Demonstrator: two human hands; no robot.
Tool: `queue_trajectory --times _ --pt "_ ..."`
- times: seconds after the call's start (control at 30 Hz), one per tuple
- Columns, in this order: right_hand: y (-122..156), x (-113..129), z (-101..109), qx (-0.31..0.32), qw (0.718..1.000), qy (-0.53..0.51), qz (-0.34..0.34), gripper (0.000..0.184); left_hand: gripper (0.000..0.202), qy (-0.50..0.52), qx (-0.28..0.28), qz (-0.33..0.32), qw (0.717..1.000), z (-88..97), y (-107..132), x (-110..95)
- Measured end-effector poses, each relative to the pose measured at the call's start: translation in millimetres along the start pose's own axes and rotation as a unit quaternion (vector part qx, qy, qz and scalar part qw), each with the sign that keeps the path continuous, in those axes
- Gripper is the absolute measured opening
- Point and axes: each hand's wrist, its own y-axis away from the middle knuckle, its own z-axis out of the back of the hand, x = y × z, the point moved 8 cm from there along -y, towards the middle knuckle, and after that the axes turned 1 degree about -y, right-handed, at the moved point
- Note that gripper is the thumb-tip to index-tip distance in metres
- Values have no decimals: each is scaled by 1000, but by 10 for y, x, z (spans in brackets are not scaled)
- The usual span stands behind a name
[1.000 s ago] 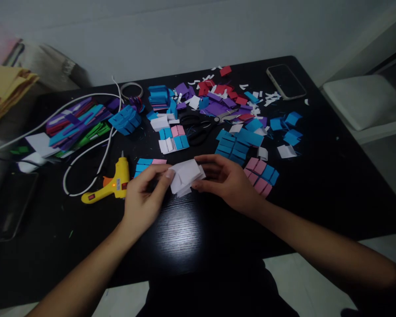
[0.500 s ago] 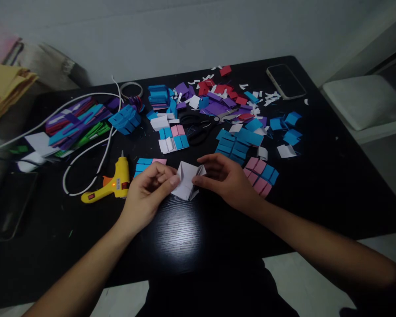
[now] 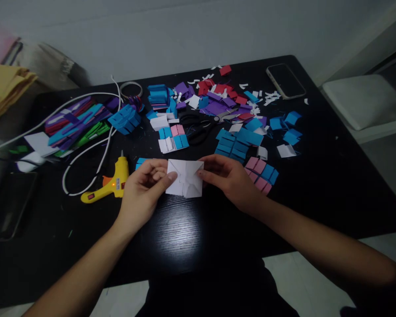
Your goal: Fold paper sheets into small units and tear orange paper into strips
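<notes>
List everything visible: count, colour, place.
Folded paper: 1, white, centre front
Paper blocks: several, blue, pink, white, centre
Paper scraps: many, mixed, rear centre
Paper strips: many, mixed, left
Glue gun: 1, yellow, left
Scissors: 1, black handles, centre
Cable: 1, white, left
Ring: 1, pale, rear
Phone: 1, dark, rear right
Flat object: 1, dark, left
Bundle: 1, yellow, upper left
Seat: 1, white, right
Table: 1, black, centre
Floor: 1, pale, below
Wall: 1, grey, behind
Left hand: 1, paper's left side
Right hand: 1, paper's right side
Forearms: 2, front
</notes>
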Motion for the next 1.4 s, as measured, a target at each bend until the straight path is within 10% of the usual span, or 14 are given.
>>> queue_trajectory --times 1.4 --pt "-14 14 91 -52 998 31 31 37 30 -12 13 -29 999 -8 23 -3"
